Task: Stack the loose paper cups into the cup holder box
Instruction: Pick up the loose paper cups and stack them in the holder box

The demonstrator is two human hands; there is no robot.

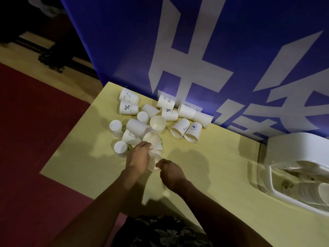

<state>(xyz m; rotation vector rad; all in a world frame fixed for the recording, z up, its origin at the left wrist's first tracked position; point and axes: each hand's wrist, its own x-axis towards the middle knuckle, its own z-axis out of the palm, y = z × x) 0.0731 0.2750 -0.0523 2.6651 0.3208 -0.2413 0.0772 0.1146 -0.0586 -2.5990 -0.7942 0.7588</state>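
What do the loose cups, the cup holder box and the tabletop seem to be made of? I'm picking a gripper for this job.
Loose cups: thin white paper by the look, matte, with small printed motifs and rolled rims.
Cup holder box: white moulded plastic, smooth and slightly glossy; its front looks like clear plastic, since stacked cups show through.
Tabletop: pale yellow, flat and matte, probably laminate over board; the dim light leaves that open.

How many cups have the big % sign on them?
2. The left % cup lies at the pile's far-left edge, beside the bunny cup. The right % cup lies near the blue banner. Other cups may hide their prints.
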